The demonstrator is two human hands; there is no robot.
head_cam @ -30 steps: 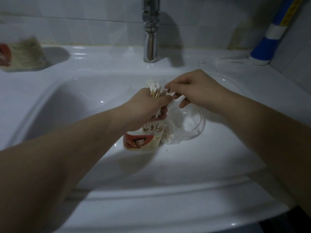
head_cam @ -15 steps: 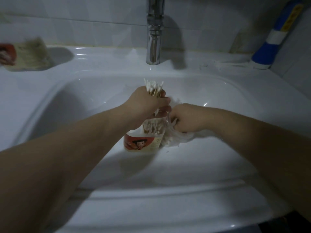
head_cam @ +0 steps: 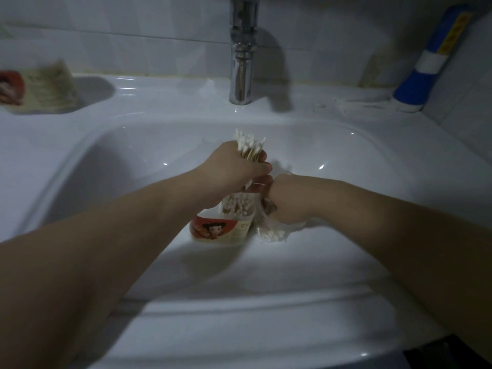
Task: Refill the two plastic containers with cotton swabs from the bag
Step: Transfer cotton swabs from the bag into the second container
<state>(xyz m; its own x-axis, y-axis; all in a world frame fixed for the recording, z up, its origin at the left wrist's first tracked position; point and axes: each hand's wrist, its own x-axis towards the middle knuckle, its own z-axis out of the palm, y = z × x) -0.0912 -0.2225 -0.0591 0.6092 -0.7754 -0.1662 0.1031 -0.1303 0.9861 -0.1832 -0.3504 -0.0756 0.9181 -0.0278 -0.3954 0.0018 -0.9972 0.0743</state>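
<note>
Noted: left hand (head_cam: 234, 174) clasped a bundle of cotton swabs (head_cam: 250, 149) at 12 o'clock of the container (head_cam: 221, 227) in the sink (head_cam: 106, 161); right hand (head_cam: 288, 201) gripped the bag (head_cam: 270, 231) at the container's 3 o'clock. Swabs judged light, stiff, apt to scatter: hold bundle mid-shaft, firmly

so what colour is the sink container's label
The label is red and cream with a cartoon figure, head view.

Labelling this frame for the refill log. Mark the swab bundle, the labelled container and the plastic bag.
swab bundle (head_cam: 249, 143), head view, on its white tips.
labelled container (head_cam: 214, 229), head view, on its red label.
plastic bag (head_cam: 273, 232), head view, on its swab-filled bottom.
</note>
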